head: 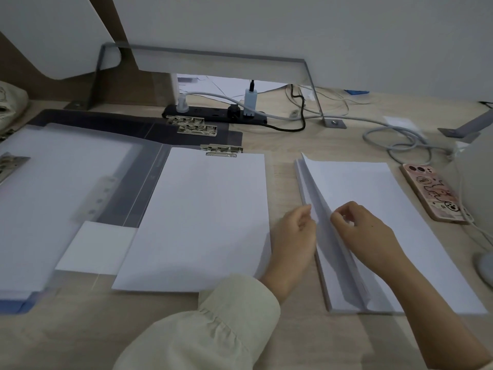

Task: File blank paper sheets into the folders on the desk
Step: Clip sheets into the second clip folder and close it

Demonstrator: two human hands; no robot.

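Paper stack (386, 209), one, its raised top sheet (317, 182) pinched by two hands: left hand (293, 233), right hand (365, 231); one phone (432, 193) beside.

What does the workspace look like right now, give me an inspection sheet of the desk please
Surface: light wooden desk.
Job's things: paper stack at right, its top sheets lifted; middle folder open, blank sheets under its clip; left folder holds paper too.
Clutter: phone right of the stack; small white sheet by the folders.
Grips: right hand pinches the top sheets; left hand at the stack's left edge, hold unclear.
Cables: power strip with plugs; grey cable coiled at right.
Surroundings: grey metal frame, white wall.
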